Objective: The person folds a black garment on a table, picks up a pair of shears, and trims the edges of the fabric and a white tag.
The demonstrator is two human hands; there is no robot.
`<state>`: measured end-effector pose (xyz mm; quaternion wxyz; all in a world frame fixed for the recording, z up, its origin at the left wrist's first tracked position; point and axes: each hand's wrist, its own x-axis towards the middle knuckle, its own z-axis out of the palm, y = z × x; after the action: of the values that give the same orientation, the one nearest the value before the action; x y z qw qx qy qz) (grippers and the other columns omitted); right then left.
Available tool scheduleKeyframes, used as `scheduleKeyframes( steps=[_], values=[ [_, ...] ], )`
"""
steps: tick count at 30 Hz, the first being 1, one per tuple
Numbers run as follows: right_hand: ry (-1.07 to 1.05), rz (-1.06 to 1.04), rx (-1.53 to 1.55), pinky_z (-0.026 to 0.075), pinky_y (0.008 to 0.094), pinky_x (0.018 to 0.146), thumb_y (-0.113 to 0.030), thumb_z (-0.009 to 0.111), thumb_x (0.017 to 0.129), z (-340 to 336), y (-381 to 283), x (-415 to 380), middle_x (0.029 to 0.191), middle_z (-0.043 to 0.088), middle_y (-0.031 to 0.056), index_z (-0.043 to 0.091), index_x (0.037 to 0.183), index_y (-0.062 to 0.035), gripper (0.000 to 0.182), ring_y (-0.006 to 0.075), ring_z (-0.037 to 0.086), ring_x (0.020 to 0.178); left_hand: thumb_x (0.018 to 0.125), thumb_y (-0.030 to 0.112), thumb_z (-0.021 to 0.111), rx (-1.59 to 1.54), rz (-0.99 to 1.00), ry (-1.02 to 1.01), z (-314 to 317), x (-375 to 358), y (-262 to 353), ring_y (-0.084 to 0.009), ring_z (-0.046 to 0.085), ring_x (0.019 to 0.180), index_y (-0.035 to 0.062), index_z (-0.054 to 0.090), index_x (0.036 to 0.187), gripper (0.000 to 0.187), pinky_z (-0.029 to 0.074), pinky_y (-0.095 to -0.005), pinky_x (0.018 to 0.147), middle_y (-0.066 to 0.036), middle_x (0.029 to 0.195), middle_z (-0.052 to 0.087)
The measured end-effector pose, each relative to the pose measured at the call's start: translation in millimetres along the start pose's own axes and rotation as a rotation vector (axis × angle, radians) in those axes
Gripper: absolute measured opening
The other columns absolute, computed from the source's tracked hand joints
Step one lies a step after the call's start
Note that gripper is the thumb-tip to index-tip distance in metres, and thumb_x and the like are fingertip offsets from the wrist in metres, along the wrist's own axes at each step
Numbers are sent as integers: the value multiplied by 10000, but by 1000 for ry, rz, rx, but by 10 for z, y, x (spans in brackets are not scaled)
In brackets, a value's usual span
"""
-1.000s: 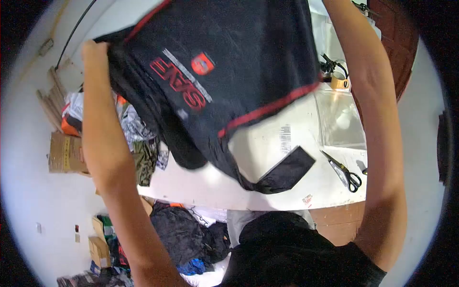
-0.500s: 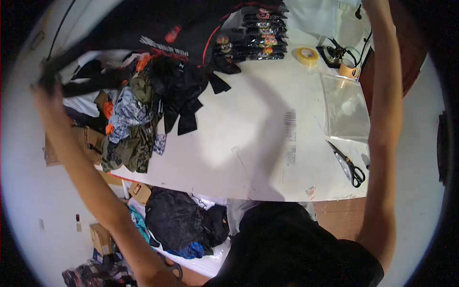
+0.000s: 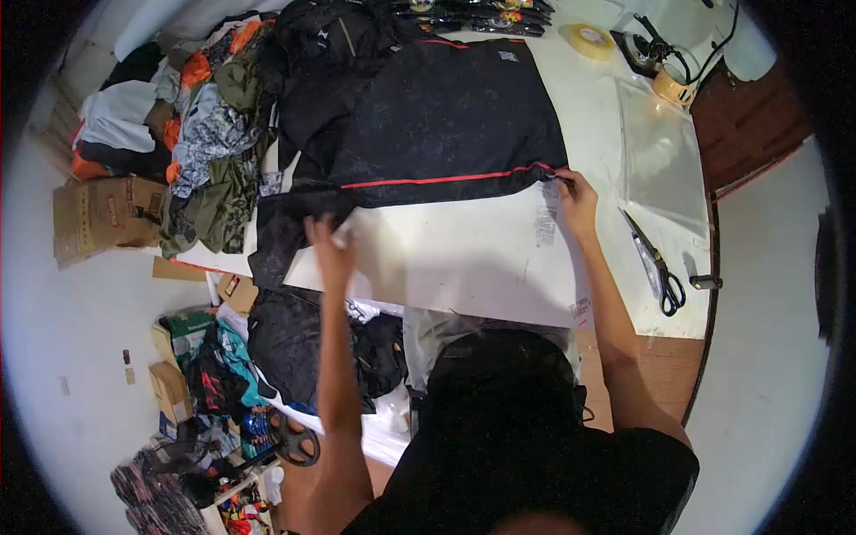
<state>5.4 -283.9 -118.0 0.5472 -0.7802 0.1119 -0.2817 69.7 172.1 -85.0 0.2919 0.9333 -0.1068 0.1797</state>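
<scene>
A black garment (image 3: 446, 116) with red piping along its near edge lies spread on the white table. At its near right corner, my right hand (image 3: 578, 201) pinches the fabric between thumb and fingers. My left hand (image 3: 332, 254), slightly blurred, is by the black fabric at the near left, its fingers apart. Whether its fingertips touch the cloth is hard to see. A small grey label patch sits near the garment's far right corner.
A pile of mixed clothes (image 3: 218, 134) stands at the left beside a cardboard box (image 3: 107, 218). Packed black bags (image 3: 481, 16) lie at the back. Tape (image 3: 591, 41), clear plastic sleeves (image 3: 660, 160) and scissors (image 3: 658, 267) lie on the right. Black clothes (image 3: 290, 348) lie below the table's front edge.
Both raised arms have come down toward the table. The black garment, held up in the air before, now lies spread on the tabletop. My view has also shifted.
</scene>
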Motion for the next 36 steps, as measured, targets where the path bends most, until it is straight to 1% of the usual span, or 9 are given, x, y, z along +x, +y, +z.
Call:
scheduleKeyframes(
  steps=[1,2,3,8,13,18,21,28,36],
  values=[
    [42,31,21,477,238,702,39,582,823,27,-8,-35,912,650,84,622,978,20,161,99,592,777,821,151,662,-86,119,2,233,-191,129,-467,257,1315,-8,454,1250,502,277,-485,1068,-331,1381,293],
    [84,64,37,480,239,707,42,584,818,41,-14,-86,915,653,87,623,975,21,164,102,598,781,868,219,615,-153,64,-41,323,-354,481,-459,220,1338,3,446,1288,502,232,-507,1079,-329,1422,235],
    [81,75,23,480,239,707,42,584,818,43,-3,-125,915,653,87,623,975,21,164,102,598,781,891,298,571,24,156,-138,502,-541,603,-453,203,1348,14,448,1305,517,194,-550,1075,-312,1440,221],
    [82,45,136,491,246,738,72,581,783,62,-60,-125,935,641,92,610,1014,27,237,125,614,796,872,342,568,48,271,-237,629,-882,1490,-407,255,1338,47,491,1284,512,162,-579,1064,-231,1422,322],
    [180,64,169,499,254,781,111,554,750,-1,-91,-239,1013,628,101,591,1060,10,328,137,617,867,853,309,596,-240,232,-209,813,-631,1562,-420,258,1327,57,491,1284,510,192,-565,1057,-243,1405,327],
    [281,-113,-137,506,269,759,95,587,704,-5,-54,-488,1078,607,134,652,887,5,214,190,633,862,876,380,563,29,391,-173,1003,-350,1463,-418,264,1328,97,504,1292,506,180,-572,1067,-251,1419,319],
    [296,-52,-300,508,278,732,91,590,684,-65,-416,-672,1074,602,141,660,817,13,169,212,640,839,887,450,517,39,401,-211,1041,-357,1387,-400,283,1330,127,512,1302,526,164,-573,1073,-246,1402,363],
    [345,31,-288,476,277,639,90,527,680,-213,-337,-834,1016,604,132,627,894,31,243,197,610,736,847,400,589,-20,293,-200,1052,-353,1311,-374,305,1331,116,604,1208,460,179,-572,1071,-206,1391,404],
    [329,-36,-258,489,322,725,47,525,660,-152,-346,-730,986,609,164,627,938,22,297,277,603,819,835,370,608,-7,321,-194,1052,-337,1327,-377,315,1324,113,599,1201,447,185,-577,1064,-197,1388,410]
  ],
)
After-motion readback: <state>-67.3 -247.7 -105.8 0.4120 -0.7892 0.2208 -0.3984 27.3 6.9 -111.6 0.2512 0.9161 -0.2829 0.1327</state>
